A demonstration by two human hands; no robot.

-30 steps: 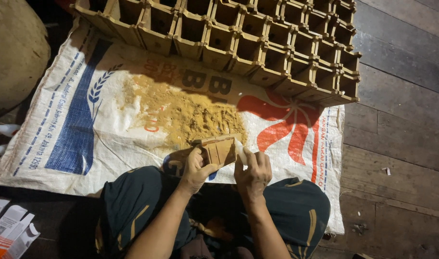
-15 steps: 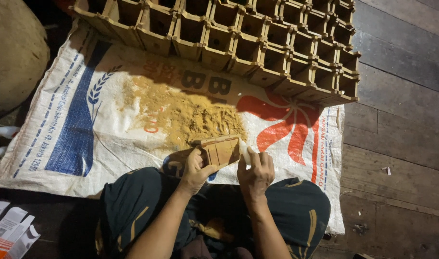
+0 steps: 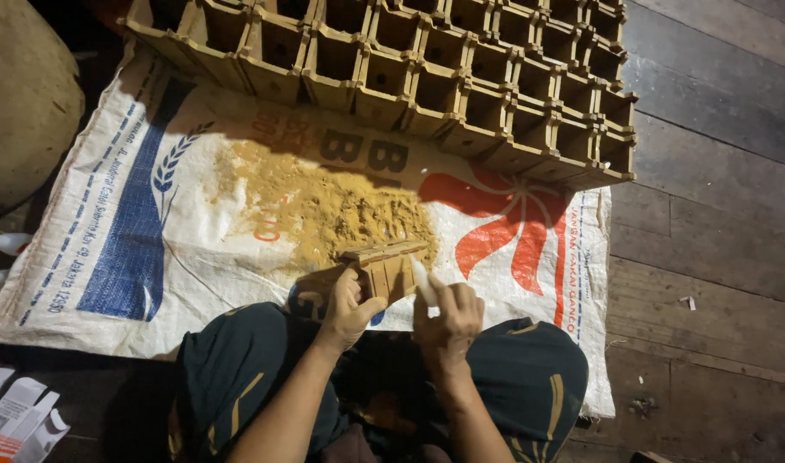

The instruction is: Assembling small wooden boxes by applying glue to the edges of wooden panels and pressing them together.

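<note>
Left hand [image 3: 348, 307] gripping small box [image 3: 385, 267]; right hand [image 3: 448, 315] pinching white stick [image 3: 423, 283]; woven sack [image 3: 195, 214] on plank floor [image 3: 709, 223]

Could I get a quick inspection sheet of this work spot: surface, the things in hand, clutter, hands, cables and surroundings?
Surface: printed woven sack spread on a dark plank floor.
Things in hand: small brown box at the edge of a yellow powder heap; thin white stick.
Clutter: white cartons at lower left.
Hands: left hand grips the box; right hand holds the white stick beside it.
Cables: nothing seen.
Surroundings: rows of open brown boxes along the sack's far edge; large tan rounded shape at left, kind unclear.
</note>
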